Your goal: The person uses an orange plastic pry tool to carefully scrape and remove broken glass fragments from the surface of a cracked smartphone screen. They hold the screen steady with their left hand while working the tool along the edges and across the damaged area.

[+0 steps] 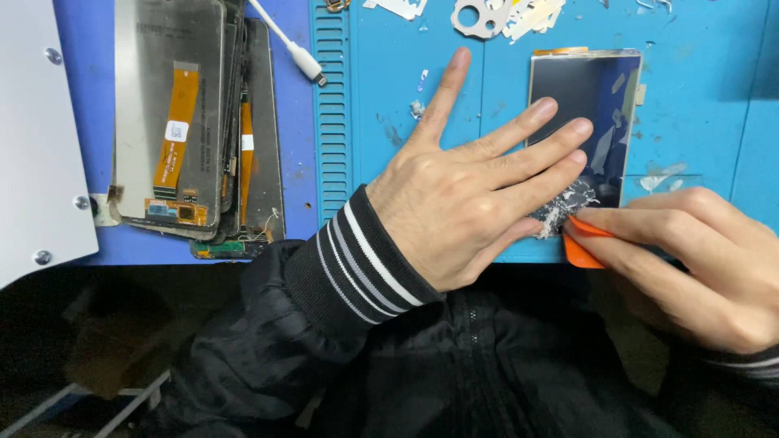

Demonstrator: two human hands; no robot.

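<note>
A dark rectangular phone screen panel (586, 89) lies on the blue work mat (389, 97), with whitish scraped residue piled at its near edge (568, 207). My left hand (462, 182) lies flat with fingers spread, pressing the panel's left side down. My right hand (698, 259) pinches a small orange plastic pick (580, 243), whose tip touches the panel's near edge beside the residue.
A stack of phone screens with orange flex cables (182, 122) lies at the left on the mat. A white cable end (304, 61) rests beside it. A grey metal plate (32, 138) sits at far left. Scraps and a metal piece (479, 16) lie at the back.
</note>
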